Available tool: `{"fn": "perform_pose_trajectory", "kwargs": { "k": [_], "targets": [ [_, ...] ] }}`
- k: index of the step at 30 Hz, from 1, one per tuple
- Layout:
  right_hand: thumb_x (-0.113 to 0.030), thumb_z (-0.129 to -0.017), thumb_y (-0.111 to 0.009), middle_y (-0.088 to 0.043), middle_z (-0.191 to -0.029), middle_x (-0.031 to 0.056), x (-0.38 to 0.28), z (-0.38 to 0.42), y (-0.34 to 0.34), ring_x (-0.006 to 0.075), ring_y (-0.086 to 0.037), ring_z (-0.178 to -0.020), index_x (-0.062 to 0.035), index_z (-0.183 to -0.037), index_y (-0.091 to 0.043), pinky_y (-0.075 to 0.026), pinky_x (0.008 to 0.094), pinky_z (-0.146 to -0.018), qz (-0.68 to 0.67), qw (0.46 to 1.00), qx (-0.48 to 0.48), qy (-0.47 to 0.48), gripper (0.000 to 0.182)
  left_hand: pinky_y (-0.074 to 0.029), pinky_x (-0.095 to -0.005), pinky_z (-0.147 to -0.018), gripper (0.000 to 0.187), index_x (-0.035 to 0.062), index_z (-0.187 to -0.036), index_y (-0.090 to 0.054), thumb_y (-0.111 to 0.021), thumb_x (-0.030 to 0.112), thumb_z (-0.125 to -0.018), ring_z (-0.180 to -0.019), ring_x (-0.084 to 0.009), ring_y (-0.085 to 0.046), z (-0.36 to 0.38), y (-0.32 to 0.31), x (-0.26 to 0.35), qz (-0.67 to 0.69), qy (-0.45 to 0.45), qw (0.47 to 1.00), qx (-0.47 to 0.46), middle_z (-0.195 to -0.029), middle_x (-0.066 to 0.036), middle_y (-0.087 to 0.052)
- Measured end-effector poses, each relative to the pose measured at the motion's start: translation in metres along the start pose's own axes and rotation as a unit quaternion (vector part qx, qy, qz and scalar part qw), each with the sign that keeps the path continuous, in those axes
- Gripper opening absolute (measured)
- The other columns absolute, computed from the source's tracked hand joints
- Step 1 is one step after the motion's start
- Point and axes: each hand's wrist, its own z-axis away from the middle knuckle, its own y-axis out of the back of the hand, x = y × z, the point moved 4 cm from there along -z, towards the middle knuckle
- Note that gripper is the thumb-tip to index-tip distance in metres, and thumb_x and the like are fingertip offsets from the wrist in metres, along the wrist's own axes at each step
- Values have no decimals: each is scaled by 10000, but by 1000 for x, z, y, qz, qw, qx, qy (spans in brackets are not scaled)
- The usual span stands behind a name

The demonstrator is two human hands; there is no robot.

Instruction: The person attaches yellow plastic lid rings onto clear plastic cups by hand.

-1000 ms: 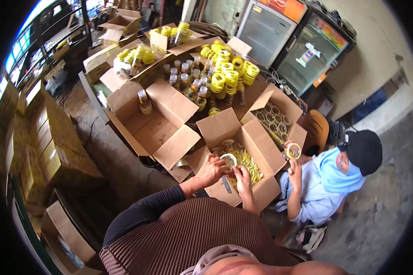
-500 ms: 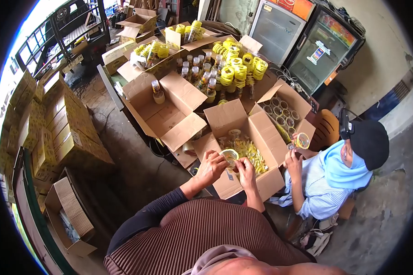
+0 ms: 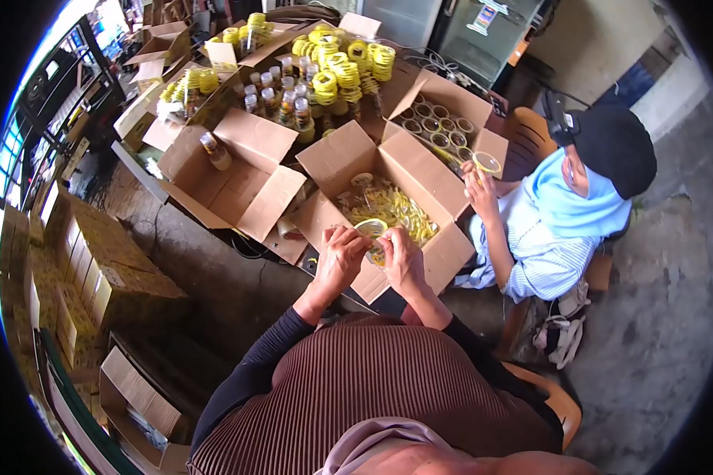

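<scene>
A clear round plastic container with a yellow rim [image 3: 370, 228] is between my two hands, above the near edge of an open cardboard box [image 3: 440, 265]. My left hand [image 3: 339, 260] is closed on its left side. On the right side, my right hand [image 3: 404, 260] has its fingers pinched at the rim; whether they also hold something small is hidden. Inside the box lies a heap of small yellow-and-clear pieces [image 3: 404, 210], with clear containers at its back left corner.
Beside me on the right, a co-worker [image 3: 574, 194] holds a similar yellow-rimmed container [image 3: 487, 163]. Another box [image 3: 483, 146] holds several round containers. A left-hand box [image 3: 242, 186] contains one bottle [image 3: 216, 150]. Bottles [image 3: 285, 95] and yellow coils [image 3: 345, 75] stand behind.
My view has shifted, so the boxes sit further up and left. Both hands remain at the container, my right hand now more closed in front of its rim. The co-worker still holds their container.
</scene>
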Motion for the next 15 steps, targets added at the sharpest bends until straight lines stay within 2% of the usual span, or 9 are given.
{"fn": "perform_pose_trajectory", "kwargs": {
  "k": [3,4,5,8,12,14,15],
  "targets": [
    [-129,-907,-613,-582,-863,125,-18,16,2,355,-608,-771,-61,-966,-515,-493,430,-657,-5,997,-60,38,132,-409,-361,-798,97,71,-858,-714,-719,119,-773,-822,-226,-589,-9,-2,-5,8,19,1000,-11,-817,-35,-650],
    [-91,-889,-627,-582,-857,135,-22,20,-2,346,-616,-781,-59,-951,-528,-490,430,-650,-15,997,-64,26,121,-405,-368,-790,95,78,-862,-707,-710,108,-772,-815,-231,-580,-12,-2,-5,14,12,1000,2,-811,-36,-636],
    [-91,-889,-627,-582,-857,135,-21,19,1,346,-616,-781,-59,-951,-528,-490,430,-650,-11,998,-59,22,121,-401,-375,-783,96,85,-867,-700,-701,98,-771,-807,-237,-572,-15,0,-5,20,7,1000,16,-805,-38,-622],
    [-2,-869,-624,-574,-853,147,-4,10,12,336,-618,-778,-53,-947,-537,-493,401,-662,-85,993,9,-77,128,-405,-368,-793,98,90,-866,-708,-710,129,-776,-821,-234,-578,-25,4,-5,34,-2,999,1,-822,-32,-635],
    [44,-825,-651,-575,-904,127,22,-1,23,307,-610,-789,-44,-1022,-556,-504,375,-701,-72,990,69,-98,235,-416,-372,-838,114,91,-875,-720,-732,136,-771,-841,-236,-585,-30,2,-10,62,-45,997,-31,-827,-27,-648],
    [47,-785,-687,-580,-929,109,13,-7,28,294,-614,-825,-40,-1025,-598,-506,356,-725,-56,996,50,-43,270,-432,-391,-876,105,79,-858,-719,-735,121,-764,-876,-244,-591,-33,0,-9,85,-70,993,-42,-827,-29,-651],
    [47,-785,-687,-580,-929,109,14,-6,27,294,-614,-825,-40,-1025,-598,-506,356,-725,-55,996,54,-48,270,-432,-391,-876,105,79,-858,-719,-735,121,-764,-876,-244,-591,-33,-2,-12,87,-74,992,-47,-827,-29,-651]
  ]
}}
